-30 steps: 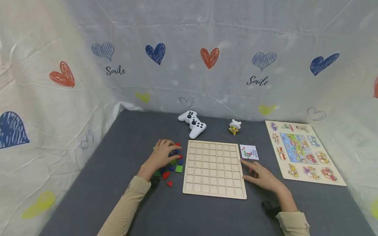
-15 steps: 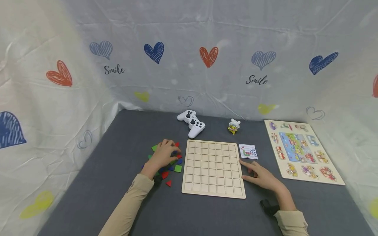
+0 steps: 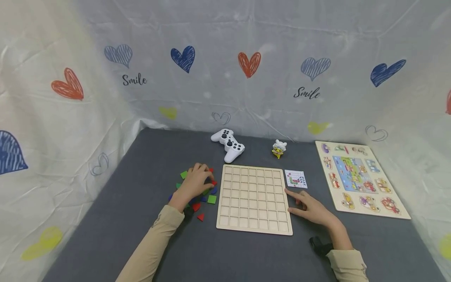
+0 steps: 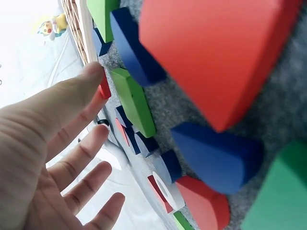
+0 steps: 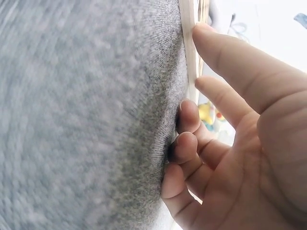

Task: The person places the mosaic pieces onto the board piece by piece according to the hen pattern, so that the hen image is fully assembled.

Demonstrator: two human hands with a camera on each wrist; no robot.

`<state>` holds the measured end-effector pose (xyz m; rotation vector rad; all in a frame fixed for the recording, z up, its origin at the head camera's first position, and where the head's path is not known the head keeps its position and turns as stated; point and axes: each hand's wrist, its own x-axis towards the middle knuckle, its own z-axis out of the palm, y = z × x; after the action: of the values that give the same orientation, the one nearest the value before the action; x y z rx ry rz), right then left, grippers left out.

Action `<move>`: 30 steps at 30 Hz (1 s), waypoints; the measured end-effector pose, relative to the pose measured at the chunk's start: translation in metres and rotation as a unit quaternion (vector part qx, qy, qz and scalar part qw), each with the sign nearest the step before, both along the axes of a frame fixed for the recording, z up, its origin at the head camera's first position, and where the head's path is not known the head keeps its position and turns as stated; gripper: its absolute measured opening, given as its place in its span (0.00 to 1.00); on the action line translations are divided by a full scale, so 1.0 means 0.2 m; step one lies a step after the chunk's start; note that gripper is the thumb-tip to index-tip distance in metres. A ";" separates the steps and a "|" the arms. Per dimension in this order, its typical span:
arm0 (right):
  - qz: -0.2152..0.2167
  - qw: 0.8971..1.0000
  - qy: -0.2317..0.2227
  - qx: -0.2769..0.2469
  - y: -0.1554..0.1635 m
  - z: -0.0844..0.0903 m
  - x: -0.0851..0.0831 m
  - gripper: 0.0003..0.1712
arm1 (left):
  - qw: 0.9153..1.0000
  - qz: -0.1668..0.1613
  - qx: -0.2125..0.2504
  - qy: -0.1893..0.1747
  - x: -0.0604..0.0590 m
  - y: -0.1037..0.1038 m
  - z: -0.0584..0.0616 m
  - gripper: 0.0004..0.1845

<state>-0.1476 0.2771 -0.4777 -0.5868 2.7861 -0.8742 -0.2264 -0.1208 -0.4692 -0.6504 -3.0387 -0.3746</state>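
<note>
**A:** Starting at the left of the head view, what do you have?

**B:** I see the left hand [image 3: 195, 182] lying over the heap of small painted wooden shapes, red, blue and green [image 3: 206, 194], on the grey desk [image 3: 141, 219]. The heap sits just left of the pale wooden grid board with square cells [image 3: 253, 199]. From my left wrist view the fingers [image 4: 72, 143] are spread and nearly straight, holding nothing. One fingertip touches a small red piece [image 4: 104, 89] right by the board's edge.

**A:** So which way do the pieces lie from those fingers?

**B:** Beneath them and just ahead. A green slab [image 4: 134, 108] lies just beyond the fingertips, its long side running roughly along the board's edge. Blue pieces and a big red one lie further out. I judge the left hand far the nearer of the two to the heap; the whole board lies between the heap and the other hand.

**A:** And on the right?

**B:** The right hand [image 3: 311, 209] rests on the desk against the board's right edge. In my right wrist view the forefinger [image 5: 230, 52] is stretched out and touches the wooden rim [image 5: 188, 43], the other fingers are curled loosely under, gripping nothing. Just beyond it lies the small white pattern card [image 3: 296, 179], apart from the fingertips.

**A:** Anything further back?

**B:** A white game controller [image 3: 228, 145], a little yellow figure [image 3: 279, 149], and at far right a picture puzzle board [image 3: 359, 178].
</note>
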 end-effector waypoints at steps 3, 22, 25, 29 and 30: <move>-0.001 1.000 -0.002 0.000 0.00 0.01 0.00 0.37 | 1.000 0.004 0.010 0.008 -0.01 0.01 0.00 0.09; 0.004 1.000 -0.002 0.000 0.00 0.01 0.00 0.37 | 1.000 -0.010 0.014 0.019 -0.03 0.12 0.04 0.12; 0.005 1.000 -0.003 -0.002 0.00 0.01 0.00 0.36 | 1.000 -0.018 0.013 0.015 -0.03 0.15 0.04 0.12; 0.009 1.000 -0.005 -0.007 0.00 0.00 -0.01 0.36 | 0.999 -0.026 0.004 0.020 -0.02 0.18 0.03 0.11; 0.010 1.000 -0.006 -0.007 0.00 0.00 -0.01 0.37 | 0.999 -0.026 -0.002 0.019 -0.02 0.18 0.03 0.11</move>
<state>-0.1490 0.2772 -0.4773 -0.6084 2.7613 -0.8914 -0.2305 -0.0838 -0.4637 -0.7293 -2.9915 -0.3537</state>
